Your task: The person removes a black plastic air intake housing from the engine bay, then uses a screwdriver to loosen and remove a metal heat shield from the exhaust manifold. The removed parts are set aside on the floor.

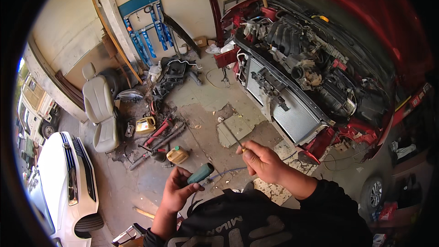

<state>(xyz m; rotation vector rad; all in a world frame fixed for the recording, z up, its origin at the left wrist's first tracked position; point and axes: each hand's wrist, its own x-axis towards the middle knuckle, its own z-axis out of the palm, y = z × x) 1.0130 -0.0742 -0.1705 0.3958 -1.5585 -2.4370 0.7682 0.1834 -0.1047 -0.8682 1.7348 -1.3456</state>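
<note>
My left hand point(174, 193) is closed around a dark green screwdriver handle point(201, 173), its thick rounded end pointing up and to the right. Between the thumb and fingers of my right hand point(264, 162) is a thin metal screwdriver shaft point(233, 134), which slants up and to the left. Handle and shaft are apart, with a gap between my two hands. Beyond my right hand stands a red car point(320, 148) with its hood up and its front end stripped, so the radiator point(292, 118) and engine point(286, 36) show.
Left of centre, a beige car seat point(104, 110), two jugs, one gold point(145, 125) and one yellowish point(177, 155), a red tool point(158, 132) and loose car parts litter the floor. A white car front point(73, 178) stands at far left. A blue hose point(228, 171) crosses the floor near me.
</note>
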